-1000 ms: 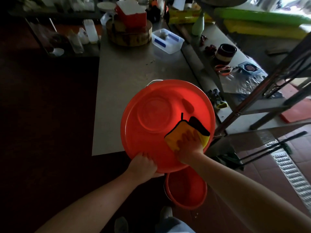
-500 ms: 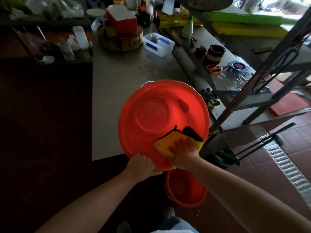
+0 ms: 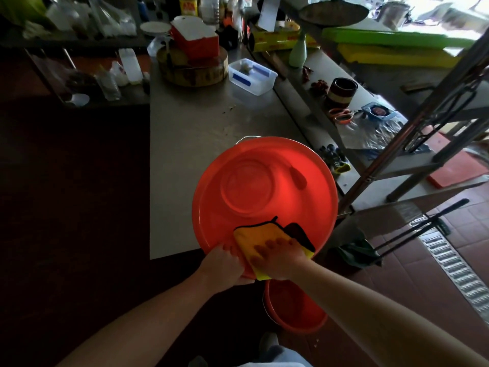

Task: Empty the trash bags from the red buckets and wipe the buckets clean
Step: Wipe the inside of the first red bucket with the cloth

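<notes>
A large red bucket (image 3: 264,181) is tipped toward me at the near end of a steel table, its inside and round bottom facing the camera. My left hand (image 3: 222,263) grips its near rim. My right hand (image 3: 277,258) presses a yellow cloth with dark edging (image 3: 258,234) flat against the inner wall by the near rim, right beside the left hand. A second, smaller red bucket (image 3: 296,311) stands upright on the floor below my arms, partly hidden by them.
The steel table (image 3: 201,128) carries a clear plastic tub (image 3: 252,75), a round wooden block (image 3: 193,70) and a red box at its far end. A metal shelf rack (image 3: 391,160) with small items stands to the right. A floor drain grate (image 3: 455,268) runs along the tiled floor.
My right hand has slid the yellow cloth down and to the left along the bucket's inner wall, ending at the near rim beside my left hand. The left hand kept its grip.
</notes>
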A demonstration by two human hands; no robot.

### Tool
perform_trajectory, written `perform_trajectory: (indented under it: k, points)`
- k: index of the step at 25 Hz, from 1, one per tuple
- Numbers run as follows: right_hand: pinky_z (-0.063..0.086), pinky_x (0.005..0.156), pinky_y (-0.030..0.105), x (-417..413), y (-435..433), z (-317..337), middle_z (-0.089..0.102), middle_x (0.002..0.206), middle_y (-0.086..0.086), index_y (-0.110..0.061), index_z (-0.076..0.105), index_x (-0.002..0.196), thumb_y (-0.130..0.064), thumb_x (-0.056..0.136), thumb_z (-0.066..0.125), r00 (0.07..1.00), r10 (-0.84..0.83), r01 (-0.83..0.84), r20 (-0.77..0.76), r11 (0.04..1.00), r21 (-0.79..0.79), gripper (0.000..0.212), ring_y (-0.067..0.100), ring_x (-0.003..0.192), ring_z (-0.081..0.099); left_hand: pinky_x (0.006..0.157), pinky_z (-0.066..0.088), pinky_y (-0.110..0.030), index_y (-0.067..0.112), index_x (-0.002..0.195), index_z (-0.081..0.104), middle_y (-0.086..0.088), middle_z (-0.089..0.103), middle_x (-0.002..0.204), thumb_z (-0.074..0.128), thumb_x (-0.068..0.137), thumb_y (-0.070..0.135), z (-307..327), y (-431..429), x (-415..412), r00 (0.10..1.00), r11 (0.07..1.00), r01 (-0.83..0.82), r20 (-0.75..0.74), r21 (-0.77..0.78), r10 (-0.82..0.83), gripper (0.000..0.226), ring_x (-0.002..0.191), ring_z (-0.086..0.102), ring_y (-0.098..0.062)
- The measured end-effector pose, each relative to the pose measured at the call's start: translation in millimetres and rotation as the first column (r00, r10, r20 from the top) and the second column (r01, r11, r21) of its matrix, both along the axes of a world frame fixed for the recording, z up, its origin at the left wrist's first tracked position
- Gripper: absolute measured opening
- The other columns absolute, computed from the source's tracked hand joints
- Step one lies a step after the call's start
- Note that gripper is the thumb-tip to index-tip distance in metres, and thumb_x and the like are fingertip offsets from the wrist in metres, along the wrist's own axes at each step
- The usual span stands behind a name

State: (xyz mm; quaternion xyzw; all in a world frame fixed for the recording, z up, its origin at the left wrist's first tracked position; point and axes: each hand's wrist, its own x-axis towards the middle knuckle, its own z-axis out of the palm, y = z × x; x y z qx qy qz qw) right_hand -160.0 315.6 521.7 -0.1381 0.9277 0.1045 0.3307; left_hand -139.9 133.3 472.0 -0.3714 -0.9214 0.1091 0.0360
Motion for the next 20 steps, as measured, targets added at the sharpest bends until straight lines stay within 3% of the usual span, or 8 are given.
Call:
perform_trajectory:
  k: [4,6,8,10,14,16,18,20]
  points:
    - [0.015,0.111,0.058,-31,23,8,0.043,0.151,0.005,-0.033,0.048,0.145,-0.069,0.091,0.03,0.986,0.111,-0.078,-0.127,0.967,0.244,0.067,0.031,0.141,0.033,0.062,0.047,-0.03,0.018,0.059,0.069,-0.004,0.065,0.06,0.047,0.079,0.082,0,-1,0,0.999,1.0,0.014,-0.034,-0.027,-0.015,0.071,0.06,0.062,-0.024]
    - [0.01,0.115,0.06,-44,29,5,0.042,0.15,0.006,-0.029,0.05,0.144,-0.065,0.088,0.04,0.976,0.138,-0.089,-0.167,0.958,0.273,0.068,0.034,0.143,0.029,0.062,0.046,-0.03,0.018,0.059,0.068,-0.003,0.064,0.059,0.049,0.078,0.083,3,-1,0,0.999,1.0,0.023,-0.046,-0.02,-0.024,0.071,0.059,0.061,-0.023]
    - [0.009,0.118,0.057,-51,34,-2,0.041,0.151,0.009,-0.025,0.049,0.145,-0.065,0.086,0.037,0.963,0.167,-0.125,-0.211,0.972,0.199,0.072,0.035,0.145,0.026,0.061,0.046,-0.029,0.018,0.057,0.066,-0.003,0.062,0.057,0.052,0.077,0.083,5,-1,-3,1.0,1.0,0.01,-0.02,-0.023,-0.01,0.07,0.058,0.06,-0.023]
    - [0.008,0.119,0.057,-51,32,-10,0.035,0.156,0.009,-0.024,0.04,0.151,-0.066,0.083,0.019,0.963,0.193,-0.165,-0.189,0.974,0.154,0.083,0.035,0.148,0.022,0.061,0.046,-0.028,0.018,0.056,0.066,-0.004,0.063,0.058,0.055,0.075,0.083,9,1,-4,1.0,1.0,0.003,-0.018,-0.023,-0.004,0.068,0.058,0.06,-0.023]
    - [0.003,0.117,0.063,-45,12,-42,0.009,0.167,0.003,-0.037,0.007,0.16,-0.055,0.097,0.03,0.991,0.13,-0.13,-0.013,0.991,0.035,0.069,0.037,0.152,0.007,0.066,0.048,-0.029,0.017,0.058,0.066,-0.006,0.065,0.061,0.05,0.078,0.082,0,3,0,0.999,0.995,0.052,0.001,-0.084,-0.052,0.07,0.06,0.061,-0.023]
    - [0.002,0.118,0.064,-47,1,-59,0.002,0.169,0.001,-0.041,0.001,0.159,-0.056,0.099,0.026,0.996,0.083,-0.082,0.031,0.996,-0.02,0.067,0.037,0.154,0.001,0.073,0.052,-0.033,0.016,0.063,0.07,-0.008,0.068,0.067,0.047,0.082,0.081,-11,3,3,0.993,0.992,0.069,0.103,-0.108,-0.058,0.071,0.066,0.064,-0.025]
    - [0.005,0.118,0.063,-59,7,-69,0.007,0.167,0.003,-0.042,0.006,0.159,-0.057,0.097,0.03,0.992,0.129,-0.129,0.001,0.991,-0.025,0.068,0.037,0.152,0.005,0.079,0.055,-0.038,0.014,0.073,0.074,-0.011,0.072,0.076,0.044,0.084,0.08,-14,-2,6,0.991,0.99,0.081,0.119,-0.115,-0.067,0.073,0.075,0.068,-0.029]
    - [0.012,0.119,0.055,-82,26,-72,0.028,0.159,0.009,-0.038,0.03,0.154,-0.058,0.091,0.042,0.981,0.141,-0.147,-0.136,0.988,-0.04,0.067,0.036,0.147,0.022,0.083,0.056,-0.041,0.009,0.083,0.075,-0.017,0.073,0.086,0.04,0.085,0.08,-10,-2,5,0.991,0.991,0.043,0.132,-0.129,-0.026,0.08,0.083,0.07,-0.033]
